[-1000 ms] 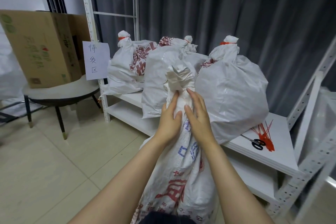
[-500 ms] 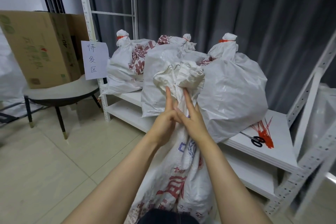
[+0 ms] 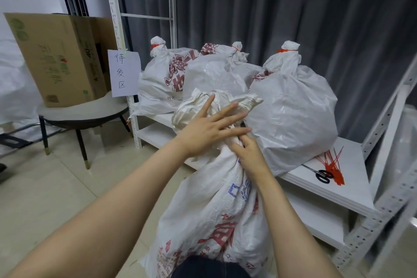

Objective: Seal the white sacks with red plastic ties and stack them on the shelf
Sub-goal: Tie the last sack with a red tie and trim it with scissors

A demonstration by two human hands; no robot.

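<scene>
The shelf (image 3: 334, 189) runs from ten o'clock to four o'clock and carries the tied sacks (image 3: 291, 115). The unsealed sack (image 3: 216, 210) stands in front of it at six o'clock, with its bunched mouth up near centre view. It looks soft, woven and well filled, so it is probably heavy and floppy. The surest hold is the gathered neck, just under the ruffle. The left hand (image 3: 203, 133) lies spread wide, fingers straight, pressing the loose mouth down. The right hand (image 3: 250, 156) curls tightly round the neck. The red ties (image 3: 331, 165) lie at four o'clock beside the scissors (image 3: 322, 175), well apart from both hands.
</scene>
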